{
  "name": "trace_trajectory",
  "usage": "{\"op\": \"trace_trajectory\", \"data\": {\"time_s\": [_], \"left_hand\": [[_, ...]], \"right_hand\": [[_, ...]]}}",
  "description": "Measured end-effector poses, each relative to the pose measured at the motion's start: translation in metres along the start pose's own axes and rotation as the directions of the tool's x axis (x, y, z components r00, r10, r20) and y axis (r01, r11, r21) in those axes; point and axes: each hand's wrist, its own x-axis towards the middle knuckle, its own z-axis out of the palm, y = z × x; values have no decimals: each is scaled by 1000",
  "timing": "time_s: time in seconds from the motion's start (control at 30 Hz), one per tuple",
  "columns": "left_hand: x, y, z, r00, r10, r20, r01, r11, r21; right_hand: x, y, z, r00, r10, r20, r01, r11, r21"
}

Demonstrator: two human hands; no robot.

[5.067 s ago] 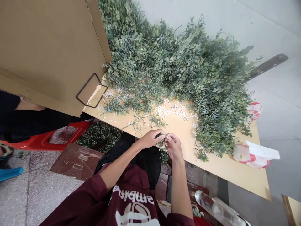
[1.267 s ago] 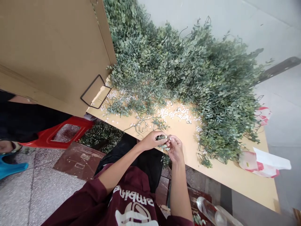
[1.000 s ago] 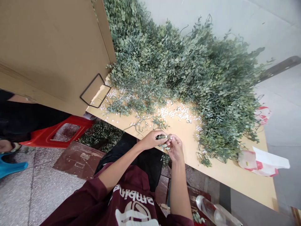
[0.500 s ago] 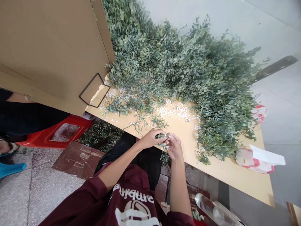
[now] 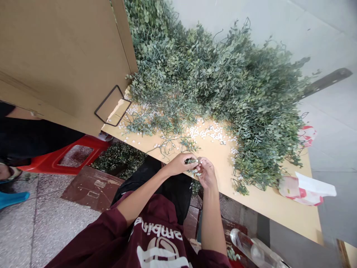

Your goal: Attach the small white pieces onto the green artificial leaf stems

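Just over the table's near edge, my left hand (image 5: 180, 164) is closed around a short sprig of artificial greenery (image 5: 191, 161). Its leaves poke out between thumb and fingers. My right hand (image 5: 208, 175) meets it from the right, fingertips pinched at a small white piece (image 5: 200, 162) on the sprig. More leaves hang below the fingertips. Just beyond the hands lie loose green stems (image 5: 170, 146) and many scattered white pieces (image 5: 208, 131). A large heap of the same greenery (image 5: 212, 70) covers the far side of the table (image 5: 267, 208).
A big cardboard box (image 5: 64, 56) stands at the left, with a black wire frame (image 5: 113, 106) by its corner. Red-and-white wrapping (image 5: 304, 190) lies at the right. Below are a red stool (image 5: 95, 149), a clear bottle (image 5: 253, 249) and another person's dark clothing (image 5: 36, 137).
Both hands stay in nearly the same place, with only slight finger movement at the sprig. The view has shifted a little.
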Motion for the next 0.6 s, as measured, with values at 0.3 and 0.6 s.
{"op": "trace_trajectory", "data": {"time_s": [0.3, 0.6], "left_hand": [[1, -2, 0, 1000, -3, -5, 3, 1000, 11], [0, 2, -1, 1000, -20, 16, 20, 1000, -5]], "right_hand": [[-3, -4, 6, 1000, -4, 10, 4, 1000, 4], [-3, -4, 6, 1000, 2, 19, -2, 1000, -22]]}}
